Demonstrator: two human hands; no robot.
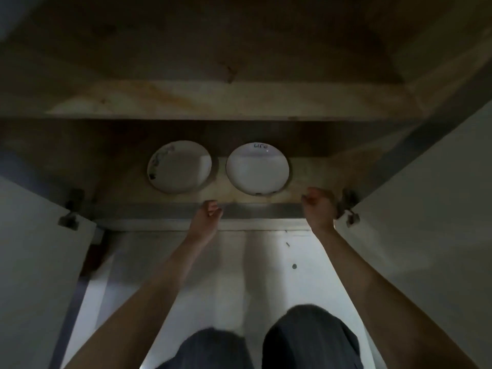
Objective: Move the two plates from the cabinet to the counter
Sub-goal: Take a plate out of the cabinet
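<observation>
Two white plates lie side by side on the floor of a low, dim cabinet [314, 171]. The left plate [179, 166] has dark markings along its left rim. The right plate [257, 169] has small blue writing near its far rim. My left hand [209, 213] hovers at the cabinet's front edge, just in front of the gap between the plates, fingers loosely curled and holding nothing. My right hand [318, 206] is at the front edge to the right of the right plate, fingers curled, also holding nothing. Neither hand touches a plate.
Both cabinet doors stand swung outward, the left door [34, 249] and the right door [426, 222], with metal hinges at the front corners. A shelf [213, 102] runs above the plates. My knees [306, 339] are over a white floor below the cabinet.
</observation>
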